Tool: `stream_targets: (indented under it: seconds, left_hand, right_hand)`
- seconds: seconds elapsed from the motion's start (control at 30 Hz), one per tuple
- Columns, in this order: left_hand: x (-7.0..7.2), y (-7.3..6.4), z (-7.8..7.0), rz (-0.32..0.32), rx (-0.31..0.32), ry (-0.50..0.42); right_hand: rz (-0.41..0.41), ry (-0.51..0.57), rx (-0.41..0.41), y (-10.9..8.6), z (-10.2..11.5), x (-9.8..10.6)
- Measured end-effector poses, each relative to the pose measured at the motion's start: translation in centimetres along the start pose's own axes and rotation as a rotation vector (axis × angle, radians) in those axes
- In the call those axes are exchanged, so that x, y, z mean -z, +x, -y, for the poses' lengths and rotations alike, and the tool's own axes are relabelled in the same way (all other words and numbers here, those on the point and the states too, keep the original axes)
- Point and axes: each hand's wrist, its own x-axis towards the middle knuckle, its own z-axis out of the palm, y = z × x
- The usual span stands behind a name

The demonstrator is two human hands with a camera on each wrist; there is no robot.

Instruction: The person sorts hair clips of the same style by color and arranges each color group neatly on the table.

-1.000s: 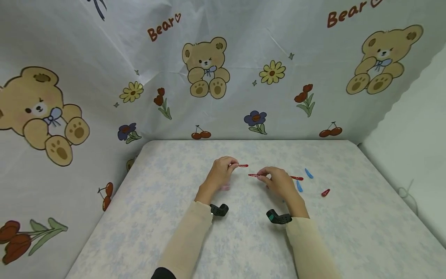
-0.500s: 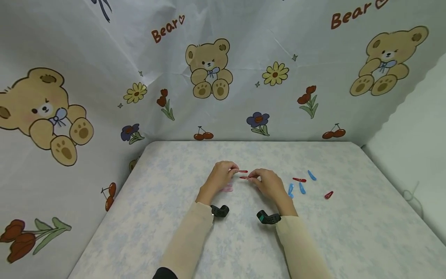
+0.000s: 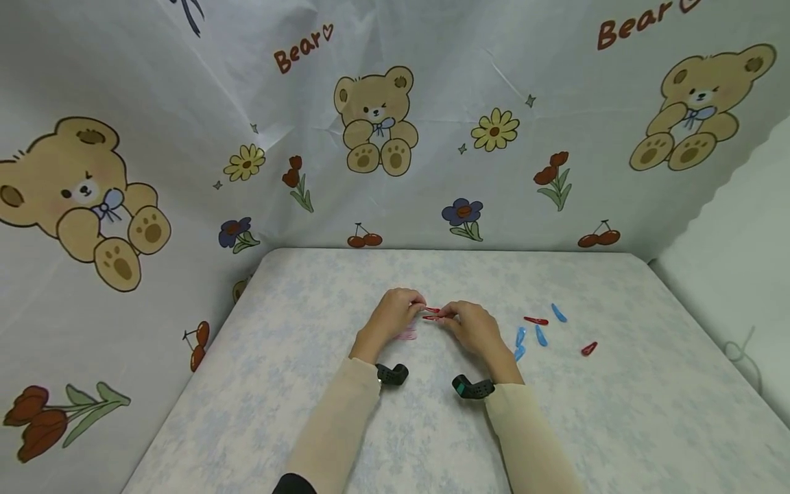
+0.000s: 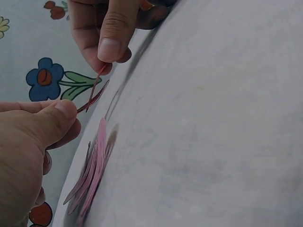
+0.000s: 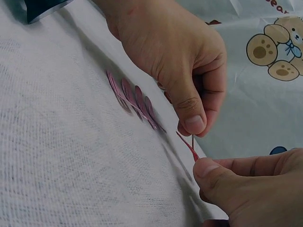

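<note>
2 held clips (image 3: 430,318) are red | 2 loose clips (image 3: 535,320) are red | 4 scattered clips (image 3: 541,335) are blue | bunched clips (image 4: 97,163) are pink | tabletop (image 3: 432,432) is whitish, mottled blue-grey | backdrop (image 3: 444,41) carries tan bears (image 3: 380,147), yellow flowers (image 3: 495,129) | sleeves (image 3: 336,412) are cream

Indoor corner, room type unclear; bear-print sheet (image 3: 420,199) behind mottled pale table (image 3: 432,432)

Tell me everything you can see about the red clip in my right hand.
The red clip is slim; its material is unclear. Your right hand pinches one end between thumb and fingers above the table, the free end pointing toward your left hand. The other clip, held there, is close; contact is uncertain.
</note>
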Motion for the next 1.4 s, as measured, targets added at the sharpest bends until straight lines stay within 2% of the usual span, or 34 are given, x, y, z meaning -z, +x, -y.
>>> stream_targets:
  seconds: [0.33,0.93,1.4]
  left_hand:
    - [0.0,-0.2,0.0,0.023,-0.015,0.039]
    - [-0.3,-0.2,0.5,0.023,-0.049,0.091]
    - [-0.4,-0.3,0.5,0.023,-0.019,0.077]
  right_hand:
    - [-0.011,-0.001,0.005,0.1,0.1,-0.4]
    - [-0.027,-0.017,0.006,0.2,0.1,-0.8]
    - [-0.028,-0.026,-0.011,0.2,0.0,-1.1]
